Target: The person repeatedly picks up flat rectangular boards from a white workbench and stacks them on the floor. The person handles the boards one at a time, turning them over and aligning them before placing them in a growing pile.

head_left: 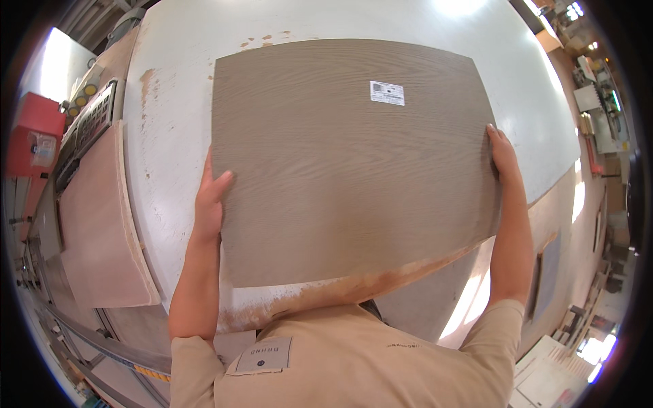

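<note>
Between my two hands is a large grey-brown wood-grain panel, with a white printed label stuck near its far edge. My left hand grips the panel's left edge, its thumb on the top face and the fingers along the side and partly hidden. At the right edge my right hand is closed round the board, most of its fingers out of sight underneath. Below the panel lies a white worktable with a worn, brown-stained near edge. I cannot tell whether the panel touches the tabletop.
On the left, a pinkish-brown board with a rough edge adjoins the table. Beyond it stand a red machine part and a dark keypad panel. A metal rail runs at lower left. Shelving and materials line the right side.
</note>
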`<control>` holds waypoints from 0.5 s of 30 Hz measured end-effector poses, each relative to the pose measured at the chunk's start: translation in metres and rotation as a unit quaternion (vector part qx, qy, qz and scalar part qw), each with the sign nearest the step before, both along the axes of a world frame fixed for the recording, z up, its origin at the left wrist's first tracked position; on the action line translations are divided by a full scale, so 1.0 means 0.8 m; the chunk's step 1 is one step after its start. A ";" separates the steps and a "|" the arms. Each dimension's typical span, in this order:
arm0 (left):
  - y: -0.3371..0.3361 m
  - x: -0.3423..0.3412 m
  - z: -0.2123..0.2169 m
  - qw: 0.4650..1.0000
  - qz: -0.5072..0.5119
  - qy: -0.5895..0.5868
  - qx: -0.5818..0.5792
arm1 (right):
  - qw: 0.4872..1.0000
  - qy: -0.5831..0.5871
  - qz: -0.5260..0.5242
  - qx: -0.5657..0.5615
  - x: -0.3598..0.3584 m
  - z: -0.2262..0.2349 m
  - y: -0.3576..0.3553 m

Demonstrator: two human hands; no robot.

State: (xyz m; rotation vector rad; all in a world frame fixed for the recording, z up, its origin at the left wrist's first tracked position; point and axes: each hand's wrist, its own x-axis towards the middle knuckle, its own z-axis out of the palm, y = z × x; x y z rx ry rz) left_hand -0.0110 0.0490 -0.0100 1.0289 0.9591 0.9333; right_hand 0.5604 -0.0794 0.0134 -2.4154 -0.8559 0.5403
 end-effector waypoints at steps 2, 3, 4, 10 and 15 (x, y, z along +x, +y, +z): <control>0.002 0.006 0.000 1.000 -0.030 -0.002 -0.002 | 0.995 -0.094 0.004 -0.039 0.006 -0.008 0.004; 0.003 0.005 0.002 1.000 -0.006 0.006 -0.016 | 0.986 -0.157 0.026 -0.042 0.006 -0.009 0.007; 0.004 0.009 0.003 0.995 -0.028 0.090 0.041 | 0.989 -0.146 0.014 -0.034 0.011 -0.010 0.004; -0.009 -0.058 0.016 0.969 -0.019 0.232 0.085 | 0.942 -0.335 0.003 -0.020 0.025 -0.016 -0.006; -0.017 -0.246 0.018 0.867 0.178 0.402 0.234 | 0.898 -0.432 0.051 0.065 -0.032 -0.017 0.036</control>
